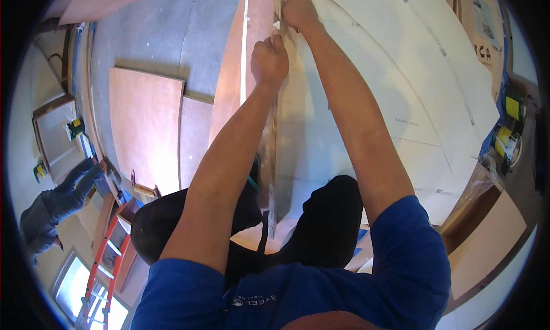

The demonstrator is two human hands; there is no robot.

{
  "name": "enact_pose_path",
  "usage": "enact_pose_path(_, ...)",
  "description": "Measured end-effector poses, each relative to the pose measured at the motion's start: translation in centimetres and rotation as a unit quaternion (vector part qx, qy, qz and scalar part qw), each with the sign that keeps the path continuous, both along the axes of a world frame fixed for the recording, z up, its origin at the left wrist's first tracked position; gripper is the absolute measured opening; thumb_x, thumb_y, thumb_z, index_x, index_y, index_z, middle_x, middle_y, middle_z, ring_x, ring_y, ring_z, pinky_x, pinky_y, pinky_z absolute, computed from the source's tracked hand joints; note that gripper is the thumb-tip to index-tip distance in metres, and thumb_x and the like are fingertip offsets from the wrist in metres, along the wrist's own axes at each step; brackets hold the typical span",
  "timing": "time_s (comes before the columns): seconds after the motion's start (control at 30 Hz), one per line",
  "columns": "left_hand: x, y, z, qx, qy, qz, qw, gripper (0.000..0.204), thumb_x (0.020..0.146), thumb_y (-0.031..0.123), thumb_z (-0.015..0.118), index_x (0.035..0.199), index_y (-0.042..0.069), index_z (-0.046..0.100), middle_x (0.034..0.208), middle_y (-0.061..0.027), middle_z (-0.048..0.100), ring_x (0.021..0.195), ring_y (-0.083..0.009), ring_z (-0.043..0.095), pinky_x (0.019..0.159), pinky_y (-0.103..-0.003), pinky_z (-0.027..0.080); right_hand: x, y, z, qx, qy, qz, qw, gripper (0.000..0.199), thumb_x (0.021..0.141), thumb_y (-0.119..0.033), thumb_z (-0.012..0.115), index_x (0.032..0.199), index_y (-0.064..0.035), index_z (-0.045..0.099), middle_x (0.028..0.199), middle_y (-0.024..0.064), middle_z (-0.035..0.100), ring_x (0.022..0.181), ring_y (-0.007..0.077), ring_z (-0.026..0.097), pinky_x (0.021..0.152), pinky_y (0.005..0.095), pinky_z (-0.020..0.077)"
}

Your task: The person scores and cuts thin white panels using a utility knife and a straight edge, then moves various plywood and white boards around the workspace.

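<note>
Both my arms reach forward to the far end of a long, narrow wooden edge (pixel 268 181) that runs away from me. My left hand (pixel 270 60) is closed over this edge, thumb on top. Farther off and slightly right, my right hand (pixel 301 12) is also closed, its fingers curled down by the same edge. A small white scrap (pixel 277 25) shows between the two hands. What either hand grips is hidden by the fingers. Right of the edge spreads a large white sheet (pixel 366 123) with faint printed marks, beneath my right forearm.
Tan wood panels (pixel 146 123) lie on the grey floor (pixel 149 37) at left. An orange ladder (pixel 106 261) stands lower left, near another person (pixel 48 215). Green and yellow containers (pixel 507 143) sit at far right, above an open wooden box (pixel 481 238).
</note>
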State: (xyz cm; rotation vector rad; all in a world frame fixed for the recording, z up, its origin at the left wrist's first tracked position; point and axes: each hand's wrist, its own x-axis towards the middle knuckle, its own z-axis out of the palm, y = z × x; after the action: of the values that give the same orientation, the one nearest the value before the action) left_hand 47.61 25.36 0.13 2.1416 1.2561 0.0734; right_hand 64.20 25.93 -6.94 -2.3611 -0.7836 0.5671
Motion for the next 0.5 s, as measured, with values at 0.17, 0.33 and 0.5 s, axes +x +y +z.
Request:
enact_pose_path(0.17, 1.4, -1.0, -0.3, -0.023, -0.008, -0.015, 1.000, 0.056, 0.104, 0.045, 0.037, 0.099, 0.001, 0.071, 0.102, -0.0281, 0.063, 0.098, -0.0454, 0.062, 0.086, -0.054, 0.047, 2.2, -0.7, -5.5, 0.136, -0.151, -0.021, 0.979, 0.026, 0.085, -0.017, 0.055, 0.080, 0.0052, 0.068, 0.085, 0.0299, 0.068, 0.083, 0.0424, 0.069, 0.078, 0.0497, 0.0544)
enact_pose_path(0.33, 0.3, -0.2, -0.2, 0.005, 0.013, 0.012, 1.000, 0.056, 0.103, 0.046, 0.038, 0.101, 0.001, 0.072, 0.102, -0.0284, 0.064, 0.098, -0.0456, 0.062, 0.086, -0.054, 0.048, -0.2, -0.4, 1.1, 0.029, 0.053, 0.004, 0.998, 0.024, 0.082, -0.016, 0.058, 0.087, 0.0040, 0.070, 0.089, 0.0276, 0.070, 0.086, 0.0419, 0.069, 0.078, 0.0472, 0.0559)
enact_pose_path(0.5, 0.7, -0.4, -0.6, 0.022, -0.004, -0.018, 1.000, 0.055, 0.103, 0.046, 0.038, 0.100, 0.002, 0.072, 0.100, -0.0286, 0.064, 0.097, -0.0458, 0.063, 0.084, -0.054, 0.049, -2.3, -2.6, -0.3, 0.047, -0.002, -0.044, 0.998, 0.028, 0.084, -0.021, 0.058, 0.081, 0.0051, 0.069, 0.086, 0.0266, 0.070, 0.082, 0.0413, 0.069, 0.077, 0.0457, 0.0557)
